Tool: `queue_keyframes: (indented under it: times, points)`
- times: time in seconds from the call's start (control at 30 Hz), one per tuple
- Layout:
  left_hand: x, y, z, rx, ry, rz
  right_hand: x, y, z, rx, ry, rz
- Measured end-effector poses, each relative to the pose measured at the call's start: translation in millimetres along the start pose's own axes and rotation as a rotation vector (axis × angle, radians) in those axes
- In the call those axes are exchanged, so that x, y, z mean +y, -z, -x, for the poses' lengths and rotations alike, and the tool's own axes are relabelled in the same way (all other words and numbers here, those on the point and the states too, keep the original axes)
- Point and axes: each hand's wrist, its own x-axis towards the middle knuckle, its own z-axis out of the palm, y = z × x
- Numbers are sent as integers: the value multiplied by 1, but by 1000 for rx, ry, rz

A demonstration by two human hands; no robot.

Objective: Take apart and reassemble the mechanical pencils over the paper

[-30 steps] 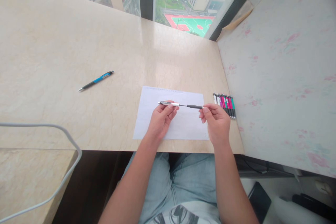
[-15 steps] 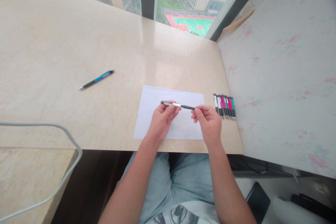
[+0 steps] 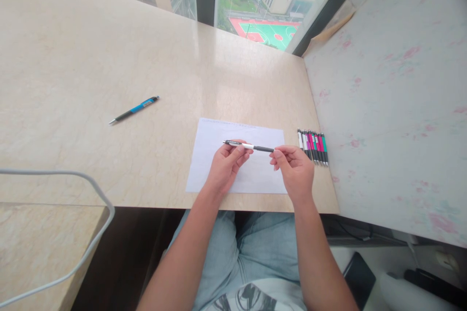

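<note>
Head view: the pen [image 3: 251,146] is held level above the sheet of paper [image 3: 215,131], clear of its surface, near the front edge of the table [image 3: 91,58]. The left hand [image 3: 226,165] pinches the white-and-dark end of the barrel between thumb and fingertips. The right hand [image 3: 295,171] is closed in a fingertip pinch on the dark grip end. The work in hand appears to be on the joint between the two barrel halves. To do it well, hold both halves on one axis, grip close to the joint, and turn or press with the fingertips only, since a bending load could jam the thread or bow the refill. Working over the sheet is sound practice, because a spring or refill that drops would land on white paper and be easy to find. A row of pens [image 3: 313,146] with pink, green, white and black barrels lies side by side just right of the sheet. A blue pen [image 3: 134,110] lies alone, well apart to the left. Legible writing: none. A faint line of print runs along the far edge of the sheet, and there are marks on the held pen's dark end and a pale label on the blue pen, all too small to read.
</note>
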Motion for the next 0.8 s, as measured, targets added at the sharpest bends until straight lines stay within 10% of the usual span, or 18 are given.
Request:
queue_keyframes:
  times: [0.4, 0.8]
  points:
    - [-3, 1, 0, -61, -13, -71, -2, 6, -5, 21, 147, 455]
    - [-4, 4, -1, -63, -5, -57, -1, 20, -5, -283, 118, 274]
